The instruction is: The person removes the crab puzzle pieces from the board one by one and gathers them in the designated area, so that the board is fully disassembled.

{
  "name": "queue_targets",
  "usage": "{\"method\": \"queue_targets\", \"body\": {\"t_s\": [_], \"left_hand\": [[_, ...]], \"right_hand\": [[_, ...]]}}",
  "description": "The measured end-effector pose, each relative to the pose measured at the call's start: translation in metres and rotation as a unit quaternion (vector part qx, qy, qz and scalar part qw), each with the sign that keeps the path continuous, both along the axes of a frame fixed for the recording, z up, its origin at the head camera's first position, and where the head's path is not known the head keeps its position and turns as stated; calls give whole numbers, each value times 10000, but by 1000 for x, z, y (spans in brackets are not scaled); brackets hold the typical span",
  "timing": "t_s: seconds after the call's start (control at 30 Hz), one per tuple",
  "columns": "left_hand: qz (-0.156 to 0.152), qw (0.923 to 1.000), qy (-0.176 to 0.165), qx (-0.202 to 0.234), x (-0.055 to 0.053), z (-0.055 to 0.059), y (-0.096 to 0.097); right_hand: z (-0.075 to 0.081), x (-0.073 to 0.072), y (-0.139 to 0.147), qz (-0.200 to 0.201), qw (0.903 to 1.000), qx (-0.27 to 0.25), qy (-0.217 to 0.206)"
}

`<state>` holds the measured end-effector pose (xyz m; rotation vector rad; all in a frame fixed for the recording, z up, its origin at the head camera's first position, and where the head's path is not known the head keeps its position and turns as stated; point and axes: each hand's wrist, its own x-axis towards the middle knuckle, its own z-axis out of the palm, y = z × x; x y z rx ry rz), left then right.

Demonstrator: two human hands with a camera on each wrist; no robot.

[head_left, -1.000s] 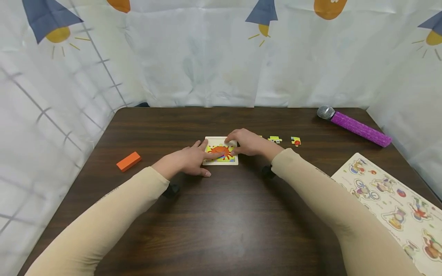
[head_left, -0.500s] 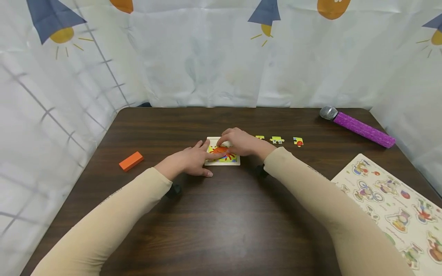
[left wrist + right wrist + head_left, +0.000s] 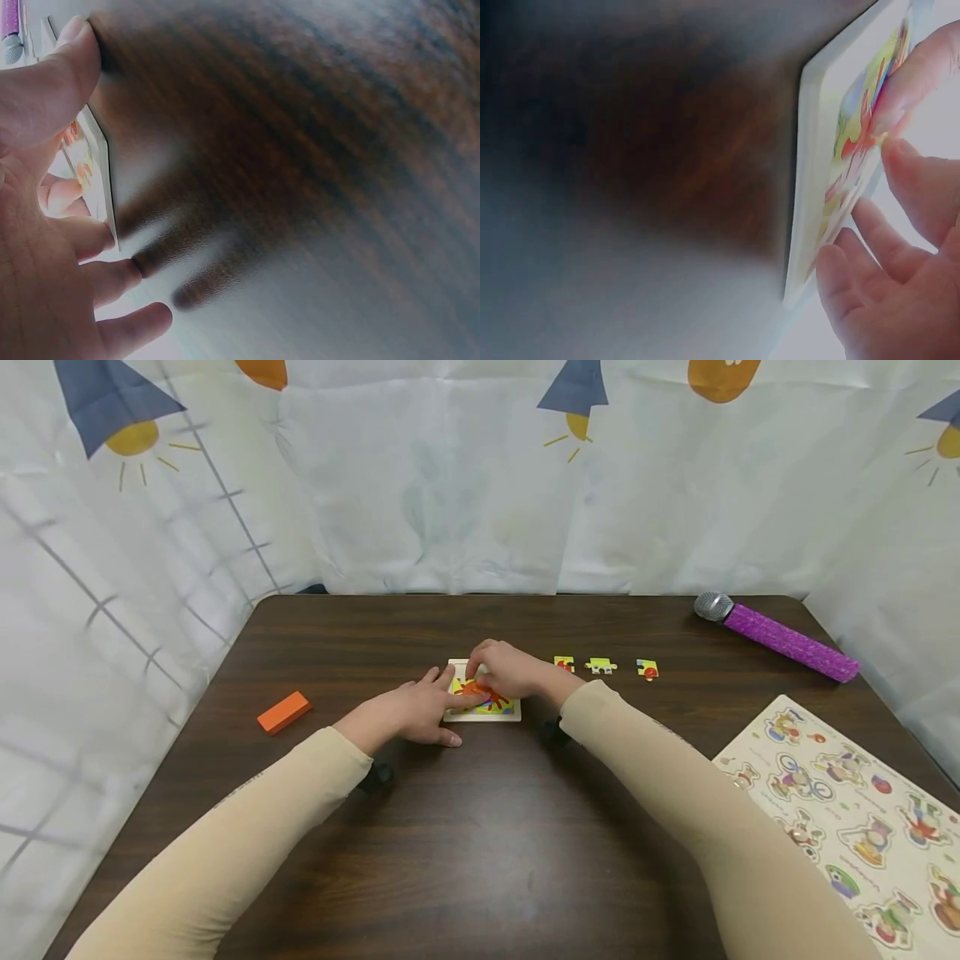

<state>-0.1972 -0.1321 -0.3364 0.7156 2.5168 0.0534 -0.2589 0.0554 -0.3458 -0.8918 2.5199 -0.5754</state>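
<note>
A small jigsaw puzzle in a pale frame, with an orange crab picture, lies at mid-table. My left hand is spread at its left side, index finger across the crab, thumb on the table. In the left wrist view, the left fingers are extended along the frame's edge. My right hand arches over the upper part of the puzzle, fingers bent downward. The right wrist view shows the right thumb close to the left index finger over the picture; I cannot tell whether it pinches a piece.
Several puzzle pieces lie in a row to the right, including a yellow piece and a red-and-yellow one. An orange block is at left. A purple microphone and a large picture board occupy the right side.
My right hand has moved left across the top of the puzzle, uncovering a piece at the row's left end. The left hand stays in place on the puzzle.
</note>
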Motion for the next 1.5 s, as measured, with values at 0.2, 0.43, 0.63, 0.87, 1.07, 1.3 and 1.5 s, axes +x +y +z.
{"method": "queue_targets", "body": {"t_s": [0.2,0.43,0.63,0.87,1.07,1.3,1.5], "left_hand": [[37,10000,-44,29,2,1,0],[35,10000,-78,-11,2,2,0],[26,9999,-96,-8,1,2,0],[-93,10000,-8,5,0,-1,1],[15,10000,-1,-38,1,1,1],[81,10000,31,13,1,0,0],[115,9999,-19,57,0,-1,0]], "right_hand": [[-3,0,-4,-192,9985,-420,309],[-4,1,-6,-496,9961,-733,18],[-6,1,-4,-571,9931,-1016,-123],[-1,0,8,-710,9921,-1032,22],[12,-6,40,-1011,9884,-1117,217],[24,-9,90,-1663,9809,-987,196],[17,-6,121,-1759,9826,-571,169]]}}
